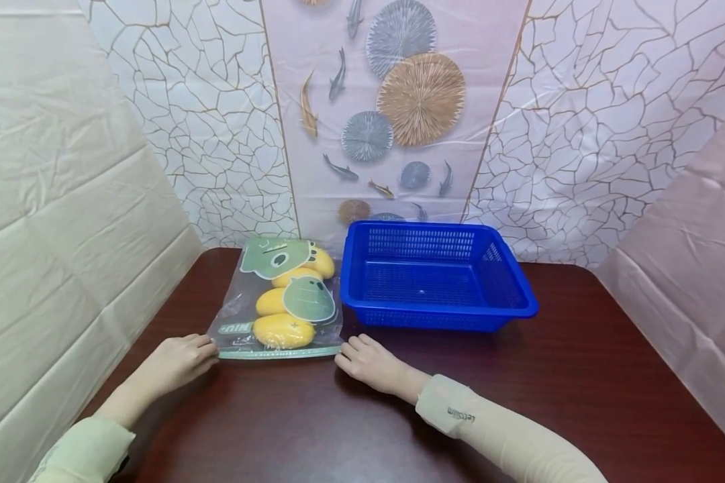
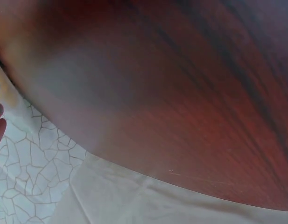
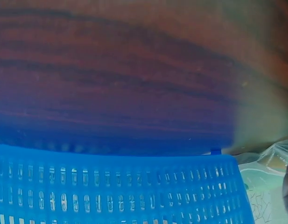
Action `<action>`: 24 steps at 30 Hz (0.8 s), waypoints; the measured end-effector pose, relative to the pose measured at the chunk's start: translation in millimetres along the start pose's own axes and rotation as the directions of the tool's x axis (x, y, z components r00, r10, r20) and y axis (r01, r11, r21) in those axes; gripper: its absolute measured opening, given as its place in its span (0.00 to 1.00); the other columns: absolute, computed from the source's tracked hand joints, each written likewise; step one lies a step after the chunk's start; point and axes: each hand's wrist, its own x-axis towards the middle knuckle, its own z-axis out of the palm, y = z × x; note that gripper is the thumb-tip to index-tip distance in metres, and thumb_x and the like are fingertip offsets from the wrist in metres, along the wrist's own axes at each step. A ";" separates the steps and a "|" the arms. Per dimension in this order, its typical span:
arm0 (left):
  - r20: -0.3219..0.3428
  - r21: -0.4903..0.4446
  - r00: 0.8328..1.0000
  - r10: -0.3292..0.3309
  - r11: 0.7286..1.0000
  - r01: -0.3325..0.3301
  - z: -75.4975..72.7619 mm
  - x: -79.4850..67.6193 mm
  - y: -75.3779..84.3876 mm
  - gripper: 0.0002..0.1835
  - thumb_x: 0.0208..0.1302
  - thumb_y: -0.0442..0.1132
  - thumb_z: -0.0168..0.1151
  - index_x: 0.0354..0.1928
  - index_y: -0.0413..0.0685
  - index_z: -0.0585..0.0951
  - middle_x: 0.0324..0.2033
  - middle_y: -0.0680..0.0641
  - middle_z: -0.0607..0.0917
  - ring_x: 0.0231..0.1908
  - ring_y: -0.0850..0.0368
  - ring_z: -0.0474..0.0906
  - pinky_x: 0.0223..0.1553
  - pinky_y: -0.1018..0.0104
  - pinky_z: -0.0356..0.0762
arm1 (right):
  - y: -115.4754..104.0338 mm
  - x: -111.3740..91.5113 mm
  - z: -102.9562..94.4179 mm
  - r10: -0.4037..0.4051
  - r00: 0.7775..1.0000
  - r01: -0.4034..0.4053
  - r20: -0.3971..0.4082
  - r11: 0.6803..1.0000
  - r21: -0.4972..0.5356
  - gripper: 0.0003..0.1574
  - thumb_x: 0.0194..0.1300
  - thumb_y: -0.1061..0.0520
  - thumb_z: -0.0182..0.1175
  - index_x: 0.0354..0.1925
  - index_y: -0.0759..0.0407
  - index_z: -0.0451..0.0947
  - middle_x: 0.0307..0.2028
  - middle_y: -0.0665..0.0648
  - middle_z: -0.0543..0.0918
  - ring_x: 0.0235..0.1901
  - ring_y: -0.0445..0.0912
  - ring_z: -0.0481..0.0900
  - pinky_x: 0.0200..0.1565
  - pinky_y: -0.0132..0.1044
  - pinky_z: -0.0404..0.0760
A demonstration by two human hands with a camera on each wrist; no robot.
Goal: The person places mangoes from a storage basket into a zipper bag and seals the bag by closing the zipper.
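Note:
A clear zip bag point(image 1: 235, 312) with green cartoon prints lies flat on the table, its pale green zip edge toward me. Several yellow mangoes point(image 1: 284, 332) sit inside it, partly covered by the prints. My left hand point(image 1: 181, 362) pinches the bag's near left corner. At the near right corner, my right hand point(image 1: 374, 364) grips the other end of the zip edge. Fingertips of both hands are partly hidden. In the right wrist view, a bit of the bag point(image 3: 279, 156) shows beside dark fingers at the right edge.
A blue plastic basket point(image 1: 441, 312) with slotted walls stands just right of the bag, with no contents visible. The dark red-brown table point(image 1: 314, 422) has rounded far corners. Patterned cloth point(image 1: 229, 121) hangs behind it, and plain cloth point(image 1: 66, 201) hangs at the sides.

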 end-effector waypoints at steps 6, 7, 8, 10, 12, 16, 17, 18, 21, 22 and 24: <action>0.030 -0.026 0.999 -0.040 0.999 0.041 -2.5 4.9 0.3 0.28 0.72 0.55 0.34 0.22 0.52 0.77 0.19 0.56 0.74 0.18 0.63 0.72 0.18 0.70 0.68 | -1.2 -4.9 -5.8 0.057 0.998 -0.057 -0.002 0.998 0.011 0.08 0.60 0.61 0.48 0.29 0.53 0.74 0.27 0.48 0.77 0.27 0.44 0.72 0.32 0.33 0.67; 0.039 -0.031 0.998 -0.044 0.999 0.045 -2.9 7.0 0.2 0.26 0.72 0.53 0.36 0.22 0.52 0.77 0.19 0.56 0.75 0.19 0.63 0.72 0.18 0.70 0.68 | -0.6 -6.0 -6.7 0.061 0.998 -0.061 -0.001 0.998 0.013 0.08 0.60 0.61 0.48 0.28 0.53 0.74 0.27 0.48 0.77 0.27 0.45 0.72 0.31 0.33 0.67; 0.048 -0.034 0.998 -0.049 0.998 0.050 -3.4 9.4 0.0 0.22 0.71 0.51 0.42 0.22 0.52 0.78 0.19 0.57 0.75 0.19 0.63 0.72 0.18 0.70 0.69 | 0.3 -7.3 -7.6 0.064 0.998 -0.064 -0.003 0.998 0.014 0.08 0.60 0.60 0.48 0.28 0.54 0.74 0.26 0.48 0.77 0.27 0.45 0.72 0.31 0.33 0.67; 0.062 -0.037 0.997 -0.055 0.998 0.057 -4.2 14.9 0.1 0.13 0.64 0.45 0.53 0.23 0.52 0.78 0.20 0.57 0.76 0.19 0.64 0.72 0.19 0.70 0.69 | 2.7 -9.9 -9.9 0.064 0.998 -0.063 -0.006 0.998 0.011 0.05 0.58 0.58 0.51 0.28 0.54 0.74 0.26 0.49 0.77 0.26 0.45 0.72 0.31 0.34 0.67; 0.065 -0.043 0.996 -0.057 0.997 0.060 -4.9 21.1 0.9 0.04 0.52 0.39 0.62 0.23 0.51 0.79 0.20 0.57 0.76 0.20 0.64 0.73 0.19 0.70 0.70 | 5.9 -12.5 -12.8 0.070 0.998 -0.070 -0.010 0.997 0.015 0.04 0.55 0.56 0.53 0.29 0.54 0.74 0.26 0.49 0.77 0.26 0.45 0.72 0.31 0.34 0.67; 0.041 -0.040 0.998 -0.048 0.998 0.049 -5.7 34.8 4.2 0.03 0.50 0.38 0.64 0.23 0.50 0.80 0.19 0.56 0.76 0.19 0.64 0.72 0.18 0.70 0.69 | 12.9 -15.8 -20.4 0.105 0.994 -0.103 -0.042 0.994 0.044 0.04 0.55 0.56 0.54 0.27 0.54 0.74 0.23 0.49 0.75 0.25 0.46 0.72 0.29 0.34 0.67; 0.027 -0.041 0.999 -0.046 0.998 0.047 -5.6 38.3 5.1 0.06 0.55 0.40 0.62 0.23 0.50 0.80 0.19 0.56 0.76 0.19 0.63 0.72 0.18 0.70 0.69 | 14.7 -16.3 -23.1 0.117 0.992 -0.114 -0.055 0.992 0.055 0.05 0.56 0.57 0.52 0.26 0.54 0.74 0.22 0.49 0.74 0.25 0.45 0.72 0.29 0.33 0.67; 0.013 -0.041 0.999 -0.047 0.998 0.048 -5.5 41.8 5.7 0.08 0.58 0.41 0.60 0.23 0.49 0.80 0.19 0.55 0.77 0.19 0.63 0.72 0.18 0.69 0.69 | 16.4 -16.6 -26.1 0.131 0.989 -0.127 -0.064 0.990 0.069 0.07 0.57 0.57 0.51 0.25 0.54 0.74 0.22 0.49 0.74 0.24 0.45 0.72 0.28 0.33 0.67; -0.033 -0.017 0.996 -0.079 0.997 0.078 -4.4 53.4 7.2 0.15 0.65 0.45 0.52 0.25 0.48 0.82 0.19 0.54 0.79 0.20 0.60 0.75 0.17 0.66 0.71 | 23.0 -19.1 -34.1 0.164 0.982 -0.155 -0.096 0.983 0.097 0.12 0.59 0.58 0.46 0.22 0.55 0.72 0.20 0.49 0.72 0.22 0.45 0.71 0.27 0.34 0.67; -0.048 -0.005 0.995 -0.092 0.996 0.092 -4.3 57.7 7.6 0.18 0.68 0.46 0.48 0.26 0.47 0.82 0.20 0.53 0.80 0.20 0.58 0.76 0.17 0.64 0.71 | 25.5 -19.6 -37.7 0.178 0.979 -0.167 -0.096 0.979 0.113 0.12 0.59 0.59 0.46 0.22 0.55 0.72 0.20 0.50 0.72 0.22 0.45 0.71 0.26 0.34 0.67; -0.070 0.015 0.991 -0.118 0.993 0.119 -5.4 67.5 7.7 0.14 0.63 0.44 0.52 0.27 0.47 0.83 0.20 0.52 0.81 0.20 0.56 0.77 0.17 0.63 0.72 | 30.9 -21.1 -43.3 0.203 0.974 -0.188 -0.097 0.972 0.141 0.08 0.56 0.59 0.50 0.22 0.56 0.71 0.21 0.50 0.72 0.22 0.45 0.71 0.26 0.34 0.67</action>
